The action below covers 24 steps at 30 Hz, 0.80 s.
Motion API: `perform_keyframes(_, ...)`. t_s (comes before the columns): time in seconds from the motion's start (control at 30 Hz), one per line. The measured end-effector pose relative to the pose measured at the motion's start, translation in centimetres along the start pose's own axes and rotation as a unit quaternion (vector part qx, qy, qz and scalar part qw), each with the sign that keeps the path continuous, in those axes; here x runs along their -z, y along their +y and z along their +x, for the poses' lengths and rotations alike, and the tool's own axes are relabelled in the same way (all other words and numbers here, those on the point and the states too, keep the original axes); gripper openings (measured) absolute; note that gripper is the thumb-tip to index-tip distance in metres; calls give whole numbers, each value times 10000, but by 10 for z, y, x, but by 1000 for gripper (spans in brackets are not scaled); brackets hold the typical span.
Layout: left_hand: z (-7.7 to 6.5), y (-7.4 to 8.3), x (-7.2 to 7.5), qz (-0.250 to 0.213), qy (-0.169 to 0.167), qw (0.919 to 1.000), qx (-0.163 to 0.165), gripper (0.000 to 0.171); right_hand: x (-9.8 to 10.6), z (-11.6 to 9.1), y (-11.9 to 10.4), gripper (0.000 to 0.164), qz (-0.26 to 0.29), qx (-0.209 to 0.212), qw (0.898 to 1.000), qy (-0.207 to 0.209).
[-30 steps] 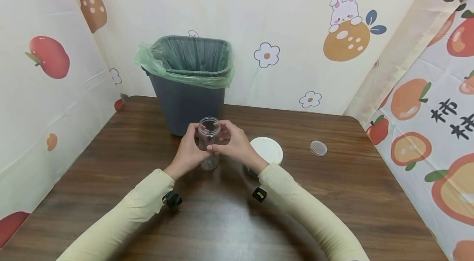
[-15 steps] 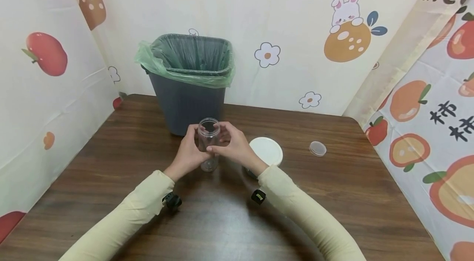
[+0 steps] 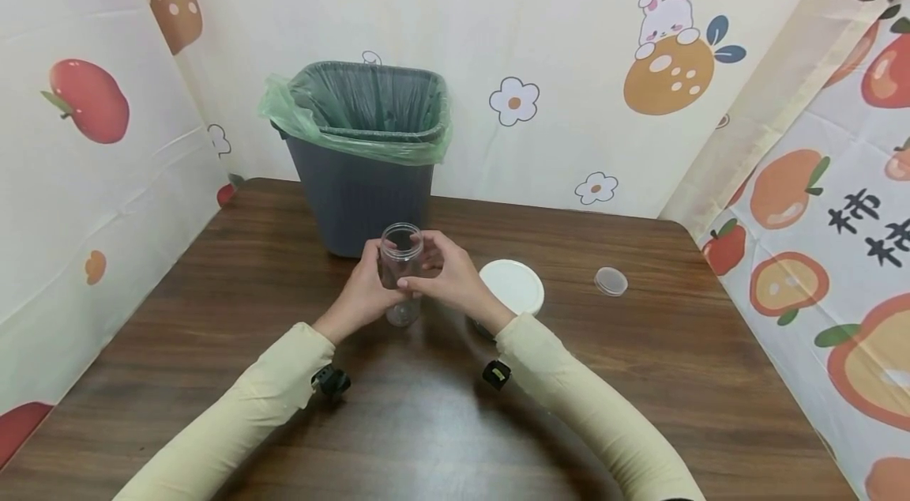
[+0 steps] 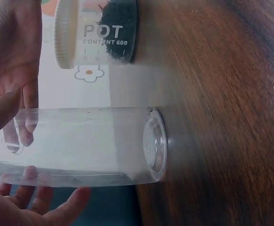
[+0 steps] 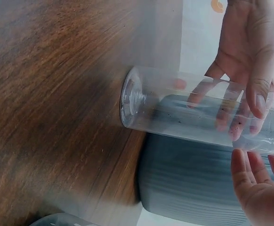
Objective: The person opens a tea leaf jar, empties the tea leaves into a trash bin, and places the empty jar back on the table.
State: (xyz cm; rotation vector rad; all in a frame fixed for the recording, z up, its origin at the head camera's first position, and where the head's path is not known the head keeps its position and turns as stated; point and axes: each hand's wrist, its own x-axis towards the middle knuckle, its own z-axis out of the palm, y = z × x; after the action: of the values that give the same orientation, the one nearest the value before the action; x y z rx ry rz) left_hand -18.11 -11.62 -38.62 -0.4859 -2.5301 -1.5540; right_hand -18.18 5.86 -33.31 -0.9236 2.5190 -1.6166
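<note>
Head view: left hand (image 3: pixel 364 289) and right hand (image 3: pixel 455 280) held a clear cylindrical plastic jar (image 3: pixel 394 270) upright, grip curled round it, likely for steadiness

The table (image 3: pixel 700 359) is finished in dark brown wood grain, with rounded far corners. A pale rear hanging (image 3: pixel 455 27) is printed with flowers (image 3: pixel 514 101) and a rabbit (image 3: pixel 666 20). The left hanging (image 3: pixel 43 193) and right hanging (image 3: pixel 853 264) are creased and printed with fruit. Light is reflected from the table.
</note>
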Motion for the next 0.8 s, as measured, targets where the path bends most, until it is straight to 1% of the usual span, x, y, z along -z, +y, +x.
perform_keyframes(0.1,0,0,0,32,-27,10000,60,76,0,-1,0,59,33,-3,10000,-39)
perform_keyframes(0.2,-1,0,2,41,-23,9999,122,83,3,-3,1,62,63,-9,10000,-68)
perform_keyframes(0.3,-4,0,5,77,-15,9999,110,92,10,-6,0,65,109,51,9999,-18)
perform_keyframes(0.37,-6,0,6,199,35,9998,51,97,17,-10,-1,65,101,115,9998,87)
perform_keyframes(0.47,-13,3,10,591,300,9977,-109,104,32,-16,-4,66,-72,190,9994,292)
perform_keyframes(0.5,-16,4,12,733,462,9960,-232,105,36,-19,-5,66,-172,196,9990,369)
perform_keyframes(0.53,-19,5,13,856,659,9932,-433,105,42,-21,-5,66,-272,191,9986,410)
perform_keyframes(0.57,-22,6,14,942,882,9894,-667,104,48,-22,-1,67,-365,181,9982,447)
perform_keyframes(0.6,-25,8,15,999,1131,9838,-968,101,54,-23,4,67,-474,151,9976,477)
perform_keyframes(0.63,-27,10,15,1000,1394,9758,-1357,96,60,-24,10,68,-582,108,9970,498)
perform_keyframes(0.67,-30,12,15,967,1635,9646,-1828,89,66,-26,15,69,-691,73,9963,514)
perform_keyframes(0.73,-33,17,11,848,1947,9379,-2743,75,79,-29,27,70,-936,-9,9943,507)
perform_keyframes(0.77,-36,21,8,789,2004,9259,-3103,69,84,-30,32,70,-1062,-59,9928,545)
perform_keyframes(0.8,-38,25,4,732,1990,9155,-3420,66,90,-33,33,70,-1188,-85,9912,570)
